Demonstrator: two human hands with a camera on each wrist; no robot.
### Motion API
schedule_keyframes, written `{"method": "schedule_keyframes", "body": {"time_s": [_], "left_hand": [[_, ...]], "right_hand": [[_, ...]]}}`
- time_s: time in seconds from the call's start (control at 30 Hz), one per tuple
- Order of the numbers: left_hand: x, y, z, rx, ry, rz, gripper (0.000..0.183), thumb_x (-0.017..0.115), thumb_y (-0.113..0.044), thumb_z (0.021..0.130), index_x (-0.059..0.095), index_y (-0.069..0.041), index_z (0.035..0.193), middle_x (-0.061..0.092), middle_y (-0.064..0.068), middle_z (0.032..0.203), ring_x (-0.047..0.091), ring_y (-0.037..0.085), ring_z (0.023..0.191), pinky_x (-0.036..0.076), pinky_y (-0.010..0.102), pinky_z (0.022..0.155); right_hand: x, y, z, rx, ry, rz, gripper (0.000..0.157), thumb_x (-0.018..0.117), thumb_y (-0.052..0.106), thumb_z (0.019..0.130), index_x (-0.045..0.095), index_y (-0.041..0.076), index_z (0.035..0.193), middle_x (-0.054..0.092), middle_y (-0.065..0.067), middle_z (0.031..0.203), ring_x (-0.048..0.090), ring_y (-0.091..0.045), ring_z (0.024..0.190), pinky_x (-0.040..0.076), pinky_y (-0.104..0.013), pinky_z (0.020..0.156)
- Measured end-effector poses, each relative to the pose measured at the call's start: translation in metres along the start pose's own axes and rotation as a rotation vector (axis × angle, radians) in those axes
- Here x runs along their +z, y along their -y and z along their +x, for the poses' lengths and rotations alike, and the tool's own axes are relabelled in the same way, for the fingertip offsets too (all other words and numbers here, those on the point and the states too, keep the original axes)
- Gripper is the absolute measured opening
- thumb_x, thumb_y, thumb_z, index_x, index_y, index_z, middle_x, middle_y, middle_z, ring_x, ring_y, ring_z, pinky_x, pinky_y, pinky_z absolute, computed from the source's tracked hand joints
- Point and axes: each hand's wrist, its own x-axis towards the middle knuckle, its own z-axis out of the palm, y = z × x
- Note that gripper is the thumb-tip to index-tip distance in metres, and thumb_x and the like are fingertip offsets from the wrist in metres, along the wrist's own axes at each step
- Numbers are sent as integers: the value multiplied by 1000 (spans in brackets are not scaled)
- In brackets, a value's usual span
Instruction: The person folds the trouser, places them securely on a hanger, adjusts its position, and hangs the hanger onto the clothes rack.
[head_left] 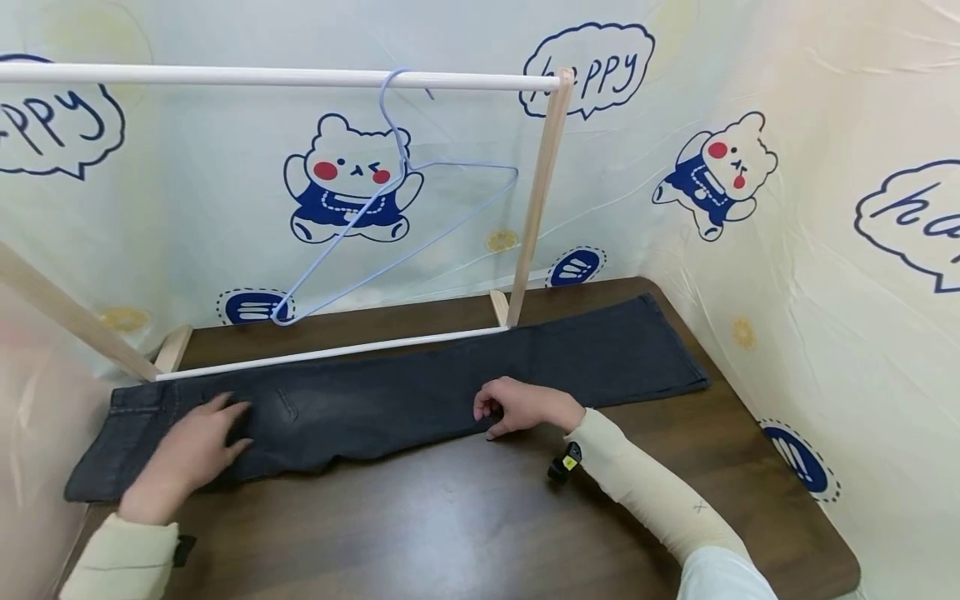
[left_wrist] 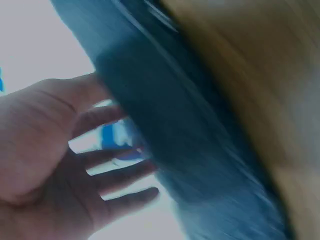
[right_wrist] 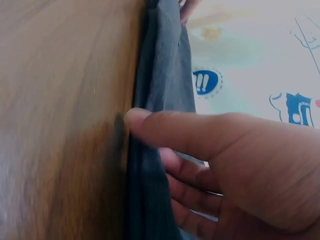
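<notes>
A pair of dark grey jeans (head_left: 420,400) lies folded lengthwise on the wooden table (head_left: 450,517), waistband at the left and hems at the right. My left hand (head_left: 195,446) is over the jeans near the waistband and pocket, fingers spread. In the left wrist view, that hand (left_wrist: 65,150) appears beside the blurred jeans (left_wrist: 160,110); contact is unclear. At the near edge of the leg, my right hand (head_left: 525,406) has loosely bent fingers, thumb and fingertips apart. The right wrist view shows its thumb (right_wrist: 170,127) at the edge and its fingers over the fabric.
Behind the jeans stands a rack with a white top rail (head_left: 300,77), wooden posts (head_left: 542,192) and a low white bar (head_left: 337,352). From the top rail hangs a light blue wire hanger (head_left: 390,271). A printed curtain (head_left: 750,275) surrounds the table's back and sides.
</notes>
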Motion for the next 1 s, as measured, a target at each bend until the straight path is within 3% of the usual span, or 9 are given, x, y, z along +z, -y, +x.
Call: {"method": "schedule_keyframes", "body": {"time_s": [0.07, 0.13, 0.23, 0.33, 0.5, 0.63, 0.8, 1.0], "left_hand": [[-1, -33, 2, 110, -63, -19, 52, 81, -14, 83, 64, 11, 126, 46, 46, 137, 51, 62, 119, 44, 71, 96], [0, -64, 4, 196, -80, -65, 51, 81, -17, 85, 65, 6, 128, 50, 38, 140, 53, 56, 123, 44, 69, 99], [6, -99, 4, 276, -39, -94, 49, 81, -22, 87, 67, 0, 128, 57, 29, 138, 58, 48, 122, 49, 63, 97], [16, -118, 4, 302, 34, -114, 47, 81, -25, 87, 69, -3, 127, 61, 25, 135, 61, 43, 120, 52, 59, 95], [29, -127, 5, 298, 68, -128, 40, 81, -19, 88, 71, -2, 122, 64, 22, 130, 64, 40, 116, 55, 55, 92], [33, -126, 7, 303, 48, -146, 34, 80, -9, 87, 71, -2, 118, 67, 21, 125, 68, 38, 110, 57, 53, 87], [35, -122, 8, 310, 76, -182, 37, 78, 3, 84, 70, 0, 120, 67, 21, 125, 67, 40, 112, 57, 52, 87], [37, -120, 10, 299, 102, -229, 37, 76, 8, 84, 70, 1, 119, 68, 22, 125, 66, 41, 114, 56, 53, 90]], "right_hand": [[0, -4, -8, 26, -29, -47, 27, 86, 18, 84, 68, 17, 104, 61, 4, 102, 54, -12, 95, 50, -28, 89], [0, -6, -14, 46, -59, -89, 30, 86, 16, 82, 68, 16, 106, 61, 3, 105, 54, -13, 98, 50, -30, 92], [-1, -7, -25, 66, -90, -124, 30, 86, 11, 81, 69, 14, 106, 63, 1, 104, 56, -15, 97, 52, -32, 89], [-3, -9, -37, 97, -113, -160, 30, 84, 6, 81, 69, 14, 105, 63, 2, 102, 57, -15, 95, 54, -32, 87], [-10, -26, -64, 144, -188, -149, 29, 80, 0, 83, 70, 12, 108, 65, -2, 105, 59, -17, 97, 55, -36, 90], [-17, -53, -90, 162, -247, -134, 31, 78, -4, 83, 70, 9, 110, 66, -6, 111, 61, -20, 102, 54, -41, 93], [-21, -89, -127, 188, -309, -134, 44, 68, -17, 74, 70, 4, 112, 65, -10, 114, 60, -26, 108, 53, -46, 95], [-22, -124, -173, 287, -442, -239, 42, 62, -22, 73, 70, 1, 107, 65, -12, 108, 63, -31, 105, 54, -49, 91]]}}
